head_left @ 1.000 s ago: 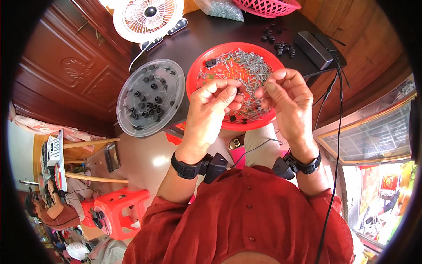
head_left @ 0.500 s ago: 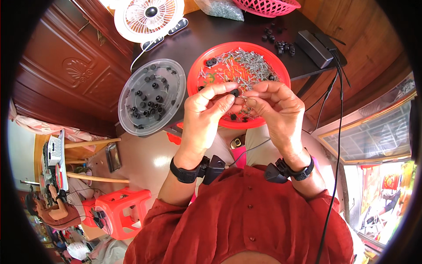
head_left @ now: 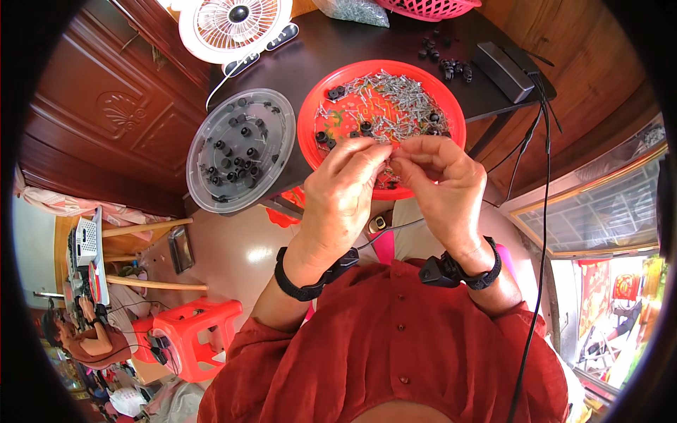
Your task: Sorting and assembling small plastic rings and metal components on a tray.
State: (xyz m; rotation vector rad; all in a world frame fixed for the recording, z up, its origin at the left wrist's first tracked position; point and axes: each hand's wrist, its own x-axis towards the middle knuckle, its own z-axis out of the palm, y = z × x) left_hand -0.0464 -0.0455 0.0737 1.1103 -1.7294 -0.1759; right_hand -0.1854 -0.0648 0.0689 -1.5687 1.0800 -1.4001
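Observation:
Above the near part of a round red tray [head_left: 306, 144], my left hand [head_left: 343, 189] and my right hand [head_left: 446, 185] meet with their fingertips pinched. A small black plastic part was in my left fingers a moment ago; now those fingers turn over and hide it. What sits in my right fingers is too small or covered to name. Silver screws [head_left: 405, 99] heap up at the tray's far right side, and a few black round parts [head_left: 366, 127] lie among them. Left of the tray, a clear round lid-like dish [head_left: 204, 151] holds several black caps [head_left: 245, 132].
A white fan [head_left: 238, 17] stands at the dark table's [head_left: 331, 42] back left. Behind the tray are a bag of screws [head_left: 356, 10] and a pink basket [head_left: 430, 7]. A black box [head_left: 502, 70] with cables is at right. Another person [head_left: 92, 335] sits far left near a red stool [head_left: 194, 338].
My left hand has rolled over, back of the hand upward, and its fingertips have come up against the right ones. The black part has gone out of sight. The view has shifted slightly.

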